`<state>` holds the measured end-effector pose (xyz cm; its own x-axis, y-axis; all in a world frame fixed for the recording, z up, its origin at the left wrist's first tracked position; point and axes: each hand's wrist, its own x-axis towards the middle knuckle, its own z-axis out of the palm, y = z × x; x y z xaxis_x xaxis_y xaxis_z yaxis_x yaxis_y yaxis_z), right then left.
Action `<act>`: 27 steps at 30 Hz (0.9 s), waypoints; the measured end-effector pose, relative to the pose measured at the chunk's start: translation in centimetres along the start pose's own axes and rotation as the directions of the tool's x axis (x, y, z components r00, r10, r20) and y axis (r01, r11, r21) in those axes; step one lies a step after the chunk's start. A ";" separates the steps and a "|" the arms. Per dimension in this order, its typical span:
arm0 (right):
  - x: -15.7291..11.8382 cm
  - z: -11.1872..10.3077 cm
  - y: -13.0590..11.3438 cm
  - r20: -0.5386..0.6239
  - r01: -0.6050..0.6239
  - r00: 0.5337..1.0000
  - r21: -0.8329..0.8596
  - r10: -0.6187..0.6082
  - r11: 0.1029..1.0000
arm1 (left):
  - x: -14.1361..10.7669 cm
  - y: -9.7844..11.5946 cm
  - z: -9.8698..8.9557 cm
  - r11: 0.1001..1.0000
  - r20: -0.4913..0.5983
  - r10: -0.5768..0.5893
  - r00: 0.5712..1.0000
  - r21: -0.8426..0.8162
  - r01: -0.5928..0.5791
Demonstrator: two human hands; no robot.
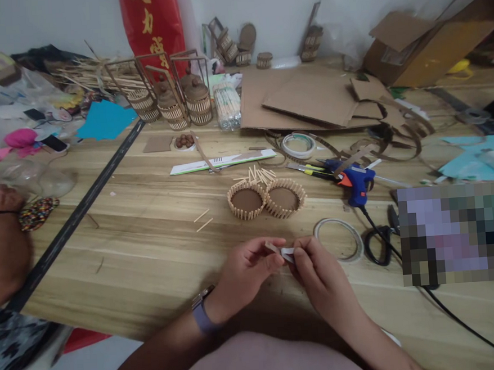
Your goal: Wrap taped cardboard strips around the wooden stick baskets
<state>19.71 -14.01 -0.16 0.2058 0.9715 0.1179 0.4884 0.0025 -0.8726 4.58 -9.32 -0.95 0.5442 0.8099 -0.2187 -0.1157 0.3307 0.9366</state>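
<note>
You've a small brown-and-white strip (284, 254) just above the worktop (149, 237), left hand (249, 266) pinching the brown end, right hand (320, 270) the white. Uneven pull might tear or crease it; looks thin, papery, bent. Swing right, you may bump the pale hoop (358, 243). Beyond: two round trays (245, 213), matte brown floors, spiky stick walls; a knock could loosen sticks.

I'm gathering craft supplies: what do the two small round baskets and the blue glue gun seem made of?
Round baskets: sides probably bare wood, judging by the pale, matte sticks; bases perhaps cardboard, being flat, brown and dull, though texture is unclear. Glue gun: likely plastic, from its smooth blue casing.
</note>
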 end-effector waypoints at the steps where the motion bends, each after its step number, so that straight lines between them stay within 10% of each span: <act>1: 0.0 0.0 0.0 0.009 0.002 1.000 0.000 -0.002 1.000 | 0.0 0.0 0.0 1.000 -0.014 -0.005 1.000 0.010 0.005; 9: -0.4 -0.4 0.3 -0.096 0.058 0.994 0.161 -0.043 0.985 | 0.4 0.4 -0.3 0.997 -0.100 0.027 0.995 0.070 -0.020; 17: -0.9 -0.8 0.5 -0.058 -0.075 0.989 0.584 0.134 0.808 | 0.9 0.4 -0.6 0.974 -0.105 0.014 0.994 -0.222 -0.037; 23: -0.9 -4.1 0.9 0.063 -0.032 0.998 0.054 0.029 0.998 | 0.9 1.3 -1.5 0.969 -0.175 0.036 0.984 -0.236 -0.078; 27: -1.6 -6.3 1.5 0.122 0.165 0.983 -0.234 -0.139 0.958 | 1.0 2.1 -2.1 0.960 -0.224 0.052 0.973 -0.258 -0.111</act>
<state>25.40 -17.09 1.31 0.0311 0.9833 0.1796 0.7007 0.1067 -0.7055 3.13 -6.77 0.19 0.3373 0.9141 -0.2253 -0.3862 0.3526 0.8524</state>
